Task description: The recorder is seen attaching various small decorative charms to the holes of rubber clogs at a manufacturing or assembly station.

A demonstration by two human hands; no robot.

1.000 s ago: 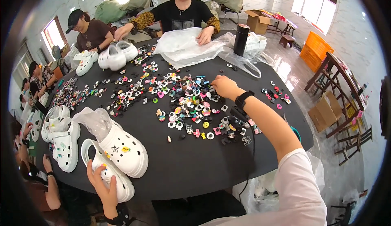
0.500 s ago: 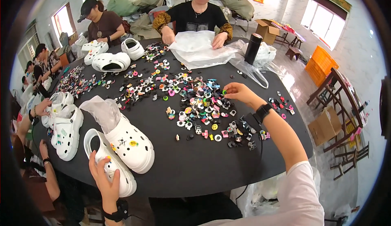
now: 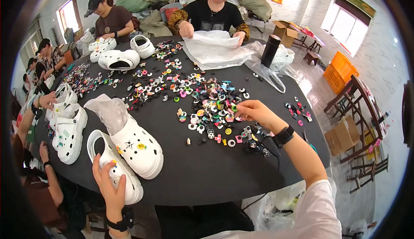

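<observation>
Left hand (image 3: 112, 189) grips and partly covers a clog (image 3: 133, 188); right hand (image 3: 258, 113) pinches a half-hidden green charm (image 3: 234, 108).

Two hands well apart, one pinching

The left hand (image 3: 113, 190) is at the near left, back upward, fingers bent and parted, thumb set off to the right. Below it, the left wrist (image 3: 114, 215) runs toward the near edge, with little forearm showing. The right arm (image 3: 305, 160) enters from the near right and slants far and left, bare beyond its pale sleeve (image 3: 317, 209). The right hand (image 3: 259, 112) points left, thumb and forefinger pinched together.
</observation>
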